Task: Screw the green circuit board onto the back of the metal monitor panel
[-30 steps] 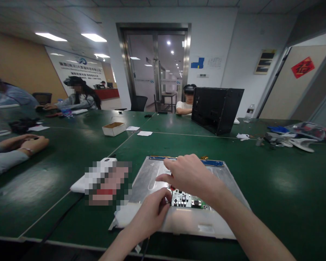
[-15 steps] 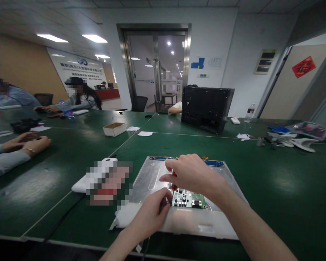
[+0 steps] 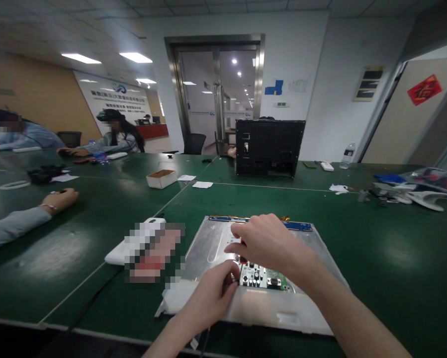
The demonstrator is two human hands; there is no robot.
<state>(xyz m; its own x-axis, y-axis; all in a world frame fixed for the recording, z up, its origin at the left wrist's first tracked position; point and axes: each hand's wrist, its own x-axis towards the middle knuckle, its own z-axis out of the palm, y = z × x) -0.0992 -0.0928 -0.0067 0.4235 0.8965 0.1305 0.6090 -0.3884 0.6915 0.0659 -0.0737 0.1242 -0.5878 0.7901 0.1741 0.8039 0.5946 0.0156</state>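
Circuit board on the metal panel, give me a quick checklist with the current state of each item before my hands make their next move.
1. Metal panel lies flat on the table: ok.
2. Circuit board sits on the panel, near its front edge: ok.
3. Left hand steadies the board's left end: ok.
4. Right hand grips a red-handled tool above the board: ok.
5. Tool tip seated where it should be: cannot tell, the hands hide it.
6. White box lies apart from the panel's left edge: ok.
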